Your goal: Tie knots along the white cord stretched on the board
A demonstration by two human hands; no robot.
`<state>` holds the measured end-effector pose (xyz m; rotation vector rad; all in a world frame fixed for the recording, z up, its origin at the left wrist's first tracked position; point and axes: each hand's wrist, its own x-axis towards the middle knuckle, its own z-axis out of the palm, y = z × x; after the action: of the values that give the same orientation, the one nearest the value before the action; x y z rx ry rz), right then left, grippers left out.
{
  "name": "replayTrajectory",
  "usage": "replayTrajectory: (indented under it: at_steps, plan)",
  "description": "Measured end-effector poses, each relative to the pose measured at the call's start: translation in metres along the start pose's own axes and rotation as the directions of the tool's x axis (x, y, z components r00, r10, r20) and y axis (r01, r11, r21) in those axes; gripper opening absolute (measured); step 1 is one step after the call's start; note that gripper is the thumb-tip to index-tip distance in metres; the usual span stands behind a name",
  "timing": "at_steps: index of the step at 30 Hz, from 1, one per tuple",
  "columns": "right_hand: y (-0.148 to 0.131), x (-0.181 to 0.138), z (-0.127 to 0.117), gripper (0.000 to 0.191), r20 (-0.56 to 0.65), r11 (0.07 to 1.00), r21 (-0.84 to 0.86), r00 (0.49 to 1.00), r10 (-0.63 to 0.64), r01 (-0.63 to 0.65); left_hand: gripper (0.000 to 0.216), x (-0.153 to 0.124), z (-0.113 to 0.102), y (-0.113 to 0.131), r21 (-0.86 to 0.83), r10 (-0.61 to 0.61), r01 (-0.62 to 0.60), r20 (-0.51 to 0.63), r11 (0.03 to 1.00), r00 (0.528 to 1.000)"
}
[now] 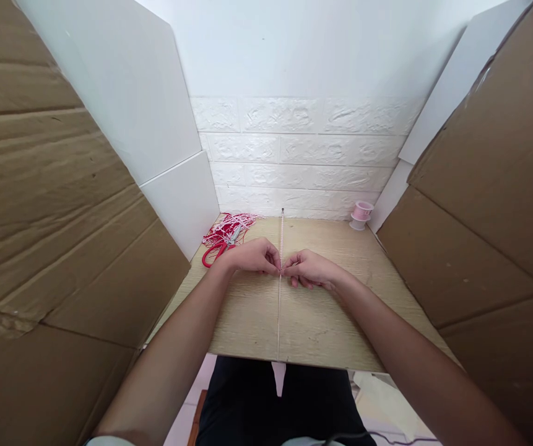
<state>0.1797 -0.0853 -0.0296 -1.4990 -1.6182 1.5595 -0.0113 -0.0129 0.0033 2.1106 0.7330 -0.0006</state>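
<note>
A thin pale cord (279, 316) runs straight from a small hook (283, 210) at the back of the table to the front edge. Its rear part looks thicker and pinkish, like a braid. My left hand (259, 255) comes from the left, with thumb and forefinger pinched on the cord near its middle. Facing it, my right hand (310, 269) pinches at the same spot from the right, its other fingers curled loosely. The fingertips almost meet, and the fine strands between them are too small to make out.
Red-handled scissors (215, 253) lie by a heap of red and pink-white cords (233, 224) at the back left. Two stacked spools (361, 212), the upper pink, stand at the back right. Cardboard walls (62, 186) flank both sides. A pale pink tab (278, 376) hangs below the front edge.
</note>
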Motion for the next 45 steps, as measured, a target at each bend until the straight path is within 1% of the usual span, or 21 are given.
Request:
replayTrajectory:
  at_steps: [2,4,6,9,11,12,15,18,24,27,29,34,39,45]
  plan:
    - [-0.001,-0.001,0.001,0.018,-0.013,1.0,-0.013,1.0,-0.003,0.003,0.027,-0.001,0.0,0.0,-0.006,0.002,-0.002,0.001,1.0,1.0]
    - [-0.001,-0.002,0.001,0.018,-0.017,0.999,-0.033,1.0,-0.011,0.01,0.027,-0.003,0.0,0.002,-0.026,-0.023,0.023,0.006,0.999,1.0]
    - [0.0,-0.002,0.001,0.019,-0.018,0.998,-0.051,1.0,-0.022,0.021,0.03,-0.005,-0.001,0.005,-0.049,-0.089,0.089,0.0,0.995,0.996]
    - [0.003,0.0,0.001,0.02,-0.02,0.997,-0.057,0.999,-0.044,0.043,0.036,-0.008,-0.002,0.008,-0.078,-0.219,0.218,-0.006,0.973,0.976]
    - [0.004,0.002,0.002,0.019,-0.029,0.997,-0.037,0.998,-0.063,0.062,0.038,-0.009,-0.003,0.007,-0.091,-0.267,0.269,0.033,0.959,0.963]
    - [0.004,0.002,0.002,0.019,-0.034,0.997,-0.026,0.997,-0.071,0.07,0.038,-0.009,-0.003,0.006,-0.098,-0.271,0.276,0.064,0.956,0.96]
    - [0.001,0.0,0.004,0.018,-0.053,0.997,-0.018,0.995,-0.081,0.081,0.039,-0.008,-0.003,0.002,-0.104,-0.25,0.266,0.14,0.958,0.958]
    - [-0.002,-0.004,0.004,0.02,-0.068,0.997,-0.033,0.996,-0.065,0.063,0.047,-0.007,-0.002,0.001,-0.071,-0.258,0.272,0.162,0.96,0.953]
    - [-0.006,-0.007,0.005,0.02,-0.089,0.998,-0.016,0.994,-0.064,0.063,0.046,-0.005,0.003,0.009,-0.006,-0.257,0.261,0.148,0.965,0.955]
    - [-0.008,-0.007,0.005,0.017,-0.108,0.998,-0.002,0.993,-0.055,0.055,0.043,-0.005,0.004,0.011,-0.013,-0.252,0.257,0.148,0.966,0.956]
    - [-0.009,-0.007,0.006,0.017,-0.109,0.999,0.002,0.993,-0.049,0.05,0.038,-0.005,0.003,0.011,-0.02,-0.24,0.245,0.145,0.969,0.96]
    - [-0.008,-0.006,0.005,0.02,-0.109,0.999,-0.01,0.993,-0.047,0.046,0.024,-0.006,0.003,0.011,-0.022,-0.198,0.202,0.118,0.979,0.973]
    - [-0.004,-0.004,0.005,0.022,-0.11,0.998,-0.048,0.993,-0.041,0.035,0.024,-0.006,0.004,0.01,-0.007,-0.181,0.183,0.12,0.983,0.976]
    - [-0.002,-0.002,0.005,0.023,-0.124,0.997,-0.072,0.992,-0.028,0.019,0.021,-0.004,0.003,0.007,-0.056,-0.171,0.178,0.106,0.983,0.98]
